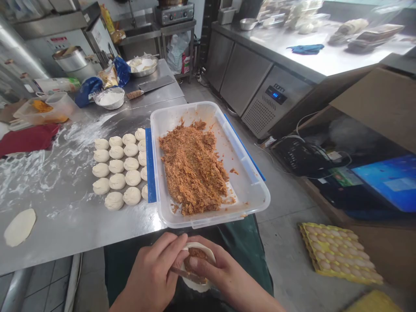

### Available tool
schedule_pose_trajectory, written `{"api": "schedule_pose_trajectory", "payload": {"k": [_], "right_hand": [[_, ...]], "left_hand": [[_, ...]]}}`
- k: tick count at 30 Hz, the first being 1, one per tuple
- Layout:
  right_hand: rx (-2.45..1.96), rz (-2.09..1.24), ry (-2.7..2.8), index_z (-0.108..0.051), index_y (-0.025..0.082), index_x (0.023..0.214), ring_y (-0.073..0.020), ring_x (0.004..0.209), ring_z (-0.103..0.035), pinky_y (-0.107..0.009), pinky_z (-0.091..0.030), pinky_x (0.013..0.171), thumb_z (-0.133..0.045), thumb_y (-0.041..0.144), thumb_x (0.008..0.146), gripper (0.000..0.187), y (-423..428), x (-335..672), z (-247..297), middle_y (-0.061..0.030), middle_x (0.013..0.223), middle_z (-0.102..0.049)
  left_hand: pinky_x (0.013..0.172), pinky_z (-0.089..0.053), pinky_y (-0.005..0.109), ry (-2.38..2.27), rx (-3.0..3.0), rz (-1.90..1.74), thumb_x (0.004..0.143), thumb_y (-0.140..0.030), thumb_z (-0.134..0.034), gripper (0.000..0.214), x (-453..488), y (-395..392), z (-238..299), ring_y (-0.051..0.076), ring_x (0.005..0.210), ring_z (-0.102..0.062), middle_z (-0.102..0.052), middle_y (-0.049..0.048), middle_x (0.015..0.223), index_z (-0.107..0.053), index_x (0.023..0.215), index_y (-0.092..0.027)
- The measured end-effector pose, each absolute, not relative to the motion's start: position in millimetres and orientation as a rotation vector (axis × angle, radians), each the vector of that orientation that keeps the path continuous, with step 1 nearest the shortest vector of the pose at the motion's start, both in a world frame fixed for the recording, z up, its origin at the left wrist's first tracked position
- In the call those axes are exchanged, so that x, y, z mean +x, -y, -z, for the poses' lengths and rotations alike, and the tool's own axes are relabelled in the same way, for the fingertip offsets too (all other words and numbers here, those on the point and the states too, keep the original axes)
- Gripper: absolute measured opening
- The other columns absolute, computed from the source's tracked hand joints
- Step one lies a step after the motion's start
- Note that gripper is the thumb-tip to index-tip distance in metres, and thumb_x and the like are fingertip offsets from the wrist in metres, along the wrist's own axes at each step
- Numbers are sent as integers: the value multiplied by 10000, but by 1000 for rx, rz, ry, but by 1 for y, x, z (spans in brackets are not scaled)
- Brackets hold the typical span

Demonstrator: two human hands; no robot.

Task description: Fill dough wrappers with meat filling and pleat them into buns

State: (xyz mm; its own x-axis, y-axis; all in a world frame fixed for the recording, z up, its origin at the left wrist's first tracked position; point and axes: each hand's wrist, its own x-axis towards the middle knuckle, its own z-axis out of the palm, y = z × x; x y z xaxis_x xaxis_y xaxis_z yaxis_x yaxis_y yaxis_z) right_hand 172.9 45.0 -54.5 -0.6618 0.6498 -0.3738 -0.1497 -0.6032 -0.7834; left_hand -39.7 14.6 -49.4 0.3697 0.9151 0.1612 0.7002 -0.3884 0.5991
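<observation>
At bottom centre of the frame, the left hand (154, 271) grips a stick (187, 274) across the filling (196, 252), and the right hand (219, 266) clasps the wrapper (195, 286) under it, thumb on the filling. Mid-frame, above the hands, a tub (243, 188) of mix (195, 169) sits at the edge of the tabletop (74, 221), with rows of buns (116, 152) just beside it, and a dough round (20, 227) lies at the lower left

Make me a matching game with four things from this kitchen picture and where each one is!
Things:
1. Filled wrapper
2. Heap of brown filling
3. Cleaver
4. Eggs

Places:
A. On the metal table
B. In a yellow tray
C. Between the left hand and right hand
D. In the clear plastic tub

Right pairs: 1-C, 2-D, 3-A, 4-B
</observation>
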Motion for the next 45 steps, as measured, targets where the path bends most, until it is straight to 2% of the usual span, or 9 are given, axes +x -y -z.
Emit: {"api": "schedule_pose_trajectory", "payload": {"k": [6, 11, 15, 20, 24, 30, 32, 37, 45], "right_hand": [[-957, -2272, 1001, -584, 205, 1198, -153, 845, -540, -299, -418, 770, -640, 474, 1004, 336, -39, 167, 53, -8, 976, -622], [-1029, -2170, 1217, -570, 212, 1054, -167, 915, -545, -312, -437, 847, -539, 439, 1057, 229, -40, 165, 48, -3, 980, -611], [-1126, -2186, 1245, -581, 196, 1074, -149, 810, -515, -290, -429, 739, -532, 383, 1051, 195, -42, 166, 47, 11, 894, -584], [-1114, -2169, 1403, -543, 209, 989, -170, 810, -567, -270, -445, 635, -499, 316, 1031, 123, -43, 165, 46, -12, 942, -597], [-1209, -2153, 1452, -578, 198, 1022, -165, 770, -566, -287, -449, 674, -499, 263, 1008, 103, -46, 166, 43, -2, 880, -627], [-1193, -2045, 1706, -582, 205, 940, -175, 816, -571, -291, -409, 690, -554, 194, 946, 30, -50, 169, 42, -4, 911, -660], [-1254, -2066, 1665, -599, 201, 979, -183, 828, -590, -299, -413, 699, -531, 216, 966, 71, -50, 170, 44, -9, 920, -679], [-1159, -2009, 1789, -553, 200, 944, -182, 829, -532, -323, -403, 733, -620, 233, 918, 80, -55, 172, 41, -12, 958, -645], [-803, -2283, 1109, -557, 211, 1291, -187, 957, -566, -338, -432, 871, -597, 463, 1024, 370, -48, 179, 52, -32, 1086, -618]], "left_hand": [[683, -635, 270, -1384, 2218, -650, 983, -102, -463, 239, -34, -14, 44, 162, 789, -735, -690, 35, 947, -626, 1109, -225], [636, -641, 293, -1355, 2322, -551, 944, -84, -463, 497, -34, -14, 44, 175, 758, -732, -702, 62, 1029, -511, 1424, -207], [660, -640, 299, -1328, 2290, -531, 935, -90, -461, 320, -35, -12, 46, 186, 778, -730, -679, 55, 960, -607, 1190, -215], [642, -623, 285, -1313, 2370, -425, 901, -50, -423, 558, -34, -11, 46, 174, 765, -721, -685, 72, 1036, -506, 1435, -189], [613, -596, 278, -1322, 2334, -492, 979, -115, -440, 212, -31, -10, 45, 177, 737, -707, -645, 45, 896, -611, 1074, -199], [579, -603, 327, -1282, 2427, -416, 914, -76, -439, 429, -30, -9, 46, 196, 704, -698, -665, 56, 979, -563, 1309, -188], [553, -587, 324, -1285, 2389, -435, 928, -88, -443, 285, -30, -8, 47, 193, 674, -677, -642, 39, 920, -602, 1129, -212], [578, -610, 322, -1306, 2450, -372, 904, -52, -436, 593, -33, -8, 52, 193, 730, -720, -682, 80, 1072, -459, 1485, -170], [717, -629, 248, -1403, 2278, -620, 1012, -164, -525, 324, -38, -15, 44, 146, 839, -736, -692, 48, 1036, -606, 1319, -226]]}}
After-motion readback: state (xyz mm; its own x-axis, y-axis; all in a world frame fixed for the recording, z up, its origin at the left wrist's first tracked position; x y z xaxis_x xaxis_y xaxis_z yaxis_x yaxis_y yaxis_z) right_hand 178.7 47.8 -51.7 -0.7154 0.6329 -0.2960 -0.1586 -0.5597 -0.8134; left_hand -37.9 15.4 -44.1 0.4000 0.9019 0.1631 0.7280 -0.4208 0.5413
